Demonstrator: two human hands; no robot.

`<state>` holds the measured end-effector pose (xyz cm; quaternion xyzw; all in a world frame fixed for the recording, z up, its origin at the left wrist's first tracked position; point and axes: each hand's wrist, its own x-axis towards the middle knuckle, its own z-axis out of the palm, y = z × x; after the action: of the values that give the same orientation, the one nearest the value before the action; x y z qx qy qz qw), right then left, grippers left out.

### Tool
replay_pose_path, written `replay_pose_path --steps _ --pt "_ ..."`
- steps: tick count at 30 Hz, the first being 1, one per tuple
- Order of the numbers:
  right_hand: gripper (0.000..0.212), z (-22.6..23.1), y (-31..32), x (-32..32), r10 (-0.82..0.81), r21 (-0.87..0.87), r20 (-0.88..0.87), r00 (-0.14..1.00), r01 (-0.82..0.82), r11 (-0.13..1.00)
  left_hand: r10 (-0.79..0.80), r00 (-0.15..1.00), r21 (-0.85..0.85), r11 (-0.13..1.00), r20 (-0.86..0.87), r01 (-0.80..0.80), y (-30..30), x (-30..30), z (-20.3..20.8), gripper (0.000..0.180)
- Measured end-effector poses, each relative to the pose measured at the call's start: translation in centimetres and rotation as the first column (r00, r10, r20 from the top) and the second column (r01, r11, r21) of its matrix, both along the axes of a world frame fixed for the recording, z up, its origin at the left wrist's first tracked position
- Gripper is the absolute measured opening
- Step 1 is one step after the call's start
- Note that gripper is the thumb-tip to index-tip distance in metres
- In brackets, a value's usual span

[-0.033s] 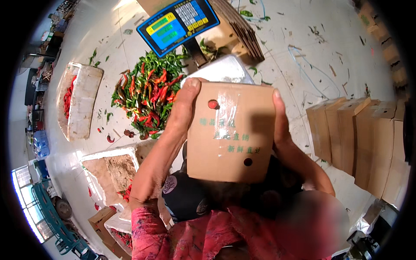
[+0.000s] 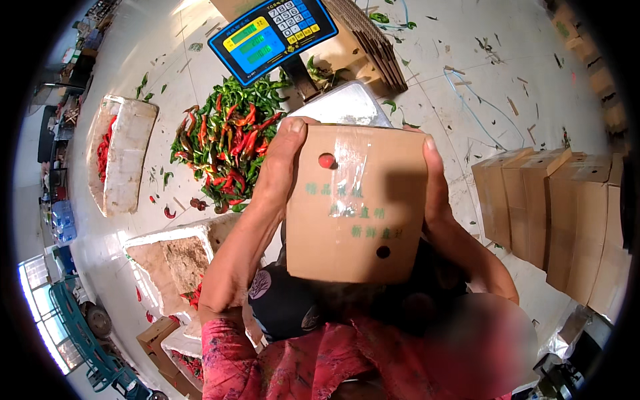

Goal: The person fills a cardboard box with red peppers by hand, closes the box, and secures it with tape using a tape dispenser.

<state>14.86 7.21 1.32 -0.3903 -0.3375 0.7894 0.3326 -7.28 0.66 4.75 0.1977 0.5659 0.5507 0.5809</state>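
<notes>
A cardboard box [image 2: 353, 257] with green printing and clear tape is held up between my two hands, above my lap. My left hand [image 2: 283, 157] grips its left side, the thumb at the far left corner. On the opposite side my right hand [image 2: 437, 183] clasps the box, thumb near the far right corner; its other fingers are hidden. Something red shows through one round hole, while the other hole looks dark. Just beyond the box is the metal pan [image 2: 340, 105] of a scale, whose lit display [image 2: 273, 40] stands behind it.
A heap of red and green chili peppers [image 2: 230, 143] lies on the floor to the left. Worn white foam boxes [image 2: 137, 157] with red peppers stand farther left and nearer me. Cardboard boxes [image 2: 520, 200] line the right; flattened cardboard [image 2: 373, 47] lies behind the scale.
The box has shifted very slightly to the right and tilted a little in my hands. Both hands keep their hold on it.
</notes>
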Motion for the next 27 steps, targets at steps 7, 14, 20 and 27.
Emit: replay_pose_path --steps 7,14,20,27 --pt "0.07 -2.7 2.5 -0.4 0.102 -0.076 -0.019 0.995 -0.103 0.992 -0.031 0.976 -0.024 0.999 -0.216 0.026 1.0 -1.3 -3.5 0.032" --pt "0.073 -0.3 0.3 0.7 0.116 -0.104 0.022 0.993 -0.114 0.988 -0.004 0.997 -0.051 0.999 -0.075 0.0 0.4 -0.3 -0.1 0.045" --pt "0.068 -3.5 0.9 0.2 0.129 -0.075 -0.03 0.991 -0.131 0.989 -0.066 0.913 -0.052 0.997 -0.402 0.049 0.1 -1.4 -4.2 0.047" --pt "0.065 0.8 0.1 -0.6 0.042 -0.084 -0.041 0.998 -0.045 0.995 -0.01 0.972 -0.013 1.0 -0.236 0.007 -0.5 -0.8 -1.4 0.046"
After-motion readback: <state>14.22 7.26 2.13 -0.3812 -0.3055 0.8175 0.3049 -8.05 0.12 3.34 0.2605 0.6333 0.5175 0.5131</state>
